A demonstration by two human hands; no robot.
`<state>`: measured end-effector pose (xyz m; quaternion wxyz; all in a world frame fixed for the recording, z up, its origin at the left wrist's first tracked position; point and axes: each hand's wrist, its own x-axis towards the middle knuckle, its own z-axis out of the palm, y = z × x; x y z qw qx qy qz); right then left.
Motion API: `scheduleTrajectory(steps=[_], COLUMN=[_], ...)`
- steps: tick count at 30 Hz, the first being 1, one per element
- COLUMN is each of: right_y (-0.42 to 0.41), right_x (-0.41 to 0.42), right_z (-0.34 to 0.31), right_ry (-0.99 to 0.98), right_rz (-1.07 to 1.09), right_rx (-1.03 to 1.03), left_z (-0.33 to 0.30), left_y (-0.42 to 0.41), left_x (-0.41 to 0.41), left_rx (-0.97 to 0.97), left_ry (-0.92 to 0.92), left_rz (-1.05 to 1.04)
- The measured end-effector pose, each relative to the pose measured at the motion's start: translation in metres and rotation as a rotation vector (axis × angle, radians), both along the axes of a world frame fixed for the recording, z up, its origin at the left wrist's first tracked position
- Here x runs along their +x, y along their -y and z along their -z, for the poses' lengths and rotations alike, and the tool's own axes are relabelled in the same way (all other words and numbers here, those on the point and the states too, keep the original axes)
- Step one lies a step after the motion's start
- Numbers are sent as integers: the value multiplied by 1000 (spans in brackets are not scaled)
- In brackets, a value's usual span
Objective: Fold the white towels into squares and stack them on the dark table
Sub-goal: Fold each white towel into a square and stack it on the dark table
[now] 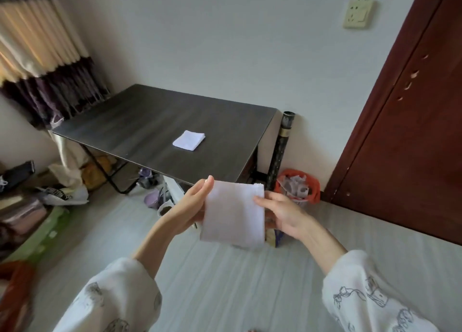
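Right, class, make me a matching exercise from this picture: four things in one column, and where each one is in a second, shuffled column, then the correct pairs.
Things:
1. folded towel
2. held towel
3. orange bin
4. wall socket

Places:
A. on the floor between the dark table and the door
B. high on the wall
C. between the left hand and right hand
D. lying on the dark table

Pairs: 1-D, 2-C, 3-A, 4-B
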<state>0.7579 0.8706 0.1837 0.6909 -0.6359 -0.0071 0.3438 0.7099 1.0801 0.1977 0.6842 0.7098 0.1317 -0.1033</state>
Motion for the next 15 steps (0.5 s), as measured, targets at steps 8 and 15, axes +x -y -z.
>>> scheduleTrajectory(steps=[8,15], right_y=[-71,-151], right_x=[135,246], right_z=[3,48], right_ry=[28,-24], right_rz=[-23,114], right_rx=[-92,-229], left_z=[17,73], left_y=[-88,-155], left_x=[109,255], left_rx=[-161,131], left_ry=[-58,-82], left_rz=[122,-33])
